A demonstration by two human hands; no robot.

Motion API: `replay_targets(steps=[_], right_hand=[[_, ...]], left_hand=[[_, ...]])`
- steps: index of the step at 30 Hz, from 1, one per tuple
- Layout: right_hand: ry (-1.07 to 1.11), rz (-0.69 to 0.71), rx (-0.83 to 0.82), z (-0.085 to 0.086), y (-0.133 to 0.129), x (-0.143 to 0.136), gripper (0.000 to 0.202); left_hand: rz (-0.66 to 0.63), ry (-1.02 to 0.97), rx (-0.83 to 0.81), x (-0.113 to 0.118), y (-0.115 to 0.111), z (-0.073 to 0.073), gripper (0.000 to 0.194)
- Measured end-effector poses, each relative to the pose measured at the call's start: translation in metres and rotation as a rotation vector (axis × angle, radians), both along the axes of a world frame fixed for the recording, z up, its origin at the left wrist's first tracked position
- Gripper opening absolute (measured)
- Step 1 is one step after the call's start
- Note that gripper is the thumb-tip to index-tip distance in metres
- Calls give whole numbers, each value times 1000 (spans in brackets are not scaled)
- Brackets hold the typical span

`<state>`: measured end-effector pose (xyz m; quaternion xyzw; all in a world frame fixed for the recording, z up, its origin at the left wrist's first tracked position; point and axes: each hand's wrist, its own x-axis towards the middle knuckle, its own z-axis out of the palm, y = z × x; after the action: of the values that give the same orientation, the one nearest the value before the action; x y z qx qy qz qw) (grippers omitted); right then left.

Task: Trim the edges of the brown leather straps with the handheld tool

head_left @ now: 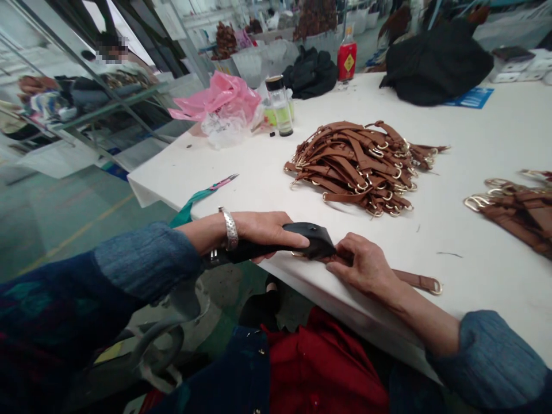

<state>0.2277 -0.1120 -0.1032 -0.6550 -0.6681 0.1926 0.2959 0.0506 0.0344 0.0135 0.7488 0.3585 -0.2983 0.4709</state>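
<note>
My left hand (269, 230), with a silver watch band at the wrist, is wrapped round a black handheld tool (317, 238) at the near table edge. My right hand (362, 261) pinches a brown strap (416, 280) against the tool's right end. The strap runs under my right hand and shows again on its right, ending in a gold ring on the table. Part of the strap at the tool is hidden by my fingers. Beyond my hands lies a heap of brown straps (353, 164) with gold-coloured rings.
More brown straps (524, 210) lie at the right. Pink-handled snips (222, 183) with green cloth lie left on the white table (259, 178). Behind stand a pink bag (228, 95), a glass bottle (282, 112), a red bottle (347, 57) and black cloth (435, 63). A person sits far left.
</note>
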Motion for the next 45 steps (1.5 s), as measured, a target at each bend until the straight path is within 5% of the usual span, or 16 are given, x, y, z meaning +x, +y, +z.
replay_targets(steps=[8, 14, 25, 32, 41, 45], right_hand=[[95, 23, 30, 2, -3, -6, 8], [-17, 41, 161, 0, -5, -3, 6], [170, 151, 56, 11, -10, -1, 16], [158, 94, -140, 14, -4, 6, 10], [89, 164, -134, 19, -4, 14, 14], [82, 179, -116, 16, -4, 15, 17]], left_hand=[[193, 13, 94, -43, 8, 0, 53], [177, -25, 106, -49, -1, 10, 51], [-19, 122, 174, -40, -31, 14, 62], [-229, 29, 465, -8, -53, 14, 49], [-269, 172, 366, -13, -46, 25, 52], [-324, 145, 474, -10, -50, 28, 50]])
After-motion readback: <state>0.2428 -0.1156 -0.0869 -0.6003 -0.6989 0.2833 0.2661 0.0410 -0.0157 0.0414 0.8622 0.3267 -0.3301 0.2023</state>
